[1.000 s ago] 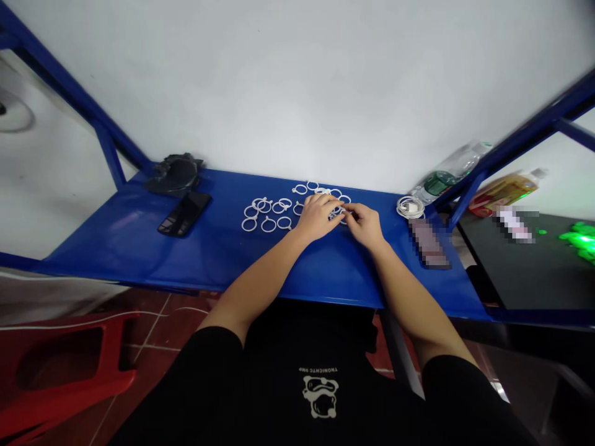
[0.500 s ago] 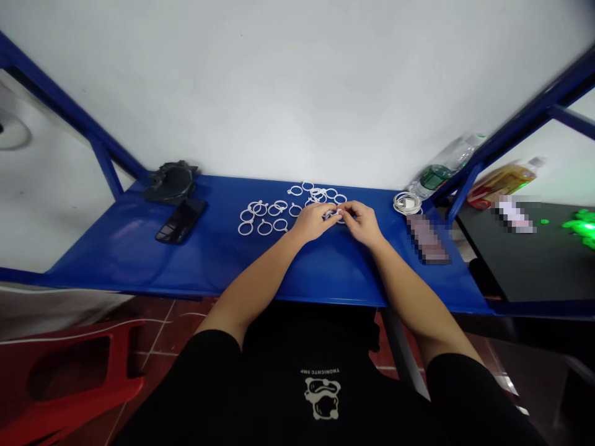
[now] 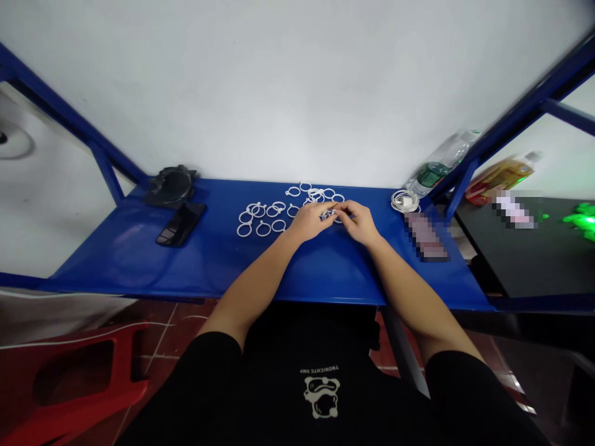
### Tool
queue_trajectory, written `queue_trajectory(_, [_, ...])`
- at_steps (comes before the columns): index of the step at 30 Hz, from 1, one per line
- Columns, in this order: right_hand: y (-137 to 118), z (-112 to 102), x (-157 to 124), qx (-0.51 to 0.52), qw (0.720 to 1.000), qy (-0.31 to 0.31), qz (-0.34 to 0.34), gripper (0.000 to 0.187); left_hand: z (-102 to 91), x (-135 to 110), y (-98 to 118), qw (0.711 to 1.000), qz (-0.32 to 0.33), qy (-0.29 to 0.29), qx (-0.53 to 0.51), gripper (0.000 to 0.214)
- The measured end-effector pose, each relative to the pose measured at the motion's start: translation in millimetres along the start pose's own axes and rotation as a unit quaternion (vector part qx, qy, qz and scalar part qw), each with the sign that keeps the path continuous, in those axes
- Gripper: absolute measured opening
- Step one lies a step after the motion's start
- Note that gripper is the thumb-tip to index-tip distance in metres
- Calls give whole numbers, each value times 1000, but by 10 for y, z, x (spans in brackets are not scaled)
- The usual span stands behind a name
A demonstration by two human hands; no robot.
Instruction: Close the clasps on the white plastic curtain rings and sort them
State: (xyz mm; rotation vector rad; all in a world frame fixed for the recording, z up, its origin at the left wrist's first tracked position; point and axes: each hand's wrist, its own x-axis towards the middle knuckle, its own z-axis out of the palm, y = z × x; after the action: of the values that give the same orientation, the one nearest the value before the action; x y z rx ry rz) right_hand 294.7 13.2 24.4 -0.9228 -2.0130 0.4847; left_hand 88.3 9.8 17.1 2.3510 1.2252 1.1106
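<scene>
- Blue metal tabletop (image 3: 325, 272) spans the middle of the frame, set against a white wall (image 3: 288, 93), with blue frame bars (image 3: 69, 118) slanting up at the upper left and upper right.
- The left hand (image 3: 311, 220) and the right hand (image 3: 361, 224) meet just right of the frame's centre, near the back edge of the tabletop.
- Both hands have their fingers curled inward, and the fingertips pinch a small white ring (image 3: 331, 214) held between them; the exact grip is too small to make out.
- Loose rings (image 3: 263, 217) of the same white plastic lie flat on the tabletop. Some are spread out to the left of the left hand, and others are clustered just behind the two hands.
- A black phone (image 3: 181, 224) lies flat toward the left of the tabletop, with a dark lumpy object (image 3: 171, 183) just behind it by the wall.
- A coiled white cable (image 3: 404, 201) sits to the right of the right hand, near but apart from it.
- A blurred flat item (image 3: 425, 236) lies in front of the cable, near the right end of the tabletop.
- A clear bottle with a green label (image 3: 439, 166) lies tilted at the right rear corner, and a yellow bottle (image 3: 504, 178) lies beyond the frame bar further right.
- A red plastic stool (image 3: 69, 384) stands on the floor at the lower left.
</scene>
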Motion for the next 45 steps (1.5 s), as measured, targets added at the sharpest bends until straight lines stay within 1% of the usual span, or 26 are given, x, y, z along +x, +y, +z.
queue_trajectory(2, [15, -32, 6, -7, 1000, -6, 24, 28, -69, 34, -34, 999, 21, 13, 25, 35])
queue_trajectory(3, [33, -60, 12, -22, 999, -15, 36, 33, -114, 50, -63, 999, 17, 23, 45, 34])
queue_trajectory(5, [101, -133, 27, -76, 995, -39, 54, 40, -220, 68, -162, 994, -31, 49, 93, 34])
queue_trajectory(7, [204, -211, 37, -138, 986, -61, 71, 42, -339, 53, -319, 982, -103, 79, 136, 32])
queue_trajectory(8, [262, -245, 38, -159, 981, -70, 81, 44, -401, 31, -416, 976, -132, 85, 149, 28])
queue_trajectory(9, [319, -273, 37, -174, 977, -80, 92, 48, -464, 1, -519, 972, -152, 79, 158, 22])
queue_trajectory(11, [414, -310, 29, -191, 970, -102, 111, 50, -586, -74, -721, 971, -172, 29, 162, 11])
queue_trajectory(13, [464, -328, 22, -197, 966, -118, 122, 47, -684, -146, -884, 968, -196, -3, 157, 14])
queue_trajectory(15, [464, -338, 20, -201, 964, -124, 126, 39, -740, -191, -981, 961, -226, -17, 161, 12])
queue_trajectory(17, [430, -348, 23, -209, 960, -130, 132, 28, -746, -201, -1009, 958, -235, -15, 166, 10])
queue_trajectory(19, [383, -357, 29, -223, 953, -145, 144, 23, -708, -186, -982, 961, -217, 6, 172, 15])
queue_trajectory(22, [317, -355, 38, -240, 943, -174, 153, 18, -620, -144, -877, 961, -195, 43, 190, 19])
queue_trajectory(25, [265, -348, 49, -242, 940, -190, 148, 2, -543, -95, -738, 958, -210, 32, 191, 13])
queue_trajectory(26, [250, -348, 54, -240, 941, -188, 146, 3, -520, -77, -687, 960, -210, 31, 185, 12])
queue_trajectory(28, [220, -355, 62, -228, 948, -175, 139, 6, -470, -43, -572, 966, -194, 46, 164, 11])
queue_trajectory(30, [184, -360, 68, -199, 959, -156, 126, 8, -405, -18, -432, 977, -152, 63, 134, 13])
queue_trajectory(31, [163, -357, 69, -179, 966, -144, 116, 8, -364, -13, -352, 984, -124, 61, 114, 14])
queue_trajectory(34, [88, -305, 63, -111, 986, -97, 80, 10, -217, -26, -113, 996, -43, 15, 73, 23])
queue_trajectory(36, [38, -238, 52, -79, 993, -66, 60, 15, -121, -48, 5, 998, -8, -16, 64, 29])
queue_trajectory(38, [-1, -163, 37, -65, 996, -49, 45, 17, -53, -64, 61, 998, 9, -42, 54, 28])
queue_trajectory(40, [-23, -99, 22, -62, 997, -40, 33, 18, -26, -65, 62, 998, 10, -50, 49, 20])
queue_trajectory(45, [-30, -39, 6, -56, 998, -13, 15, 20, -55, -45, 22, 999, -6, -18, 46, 14])
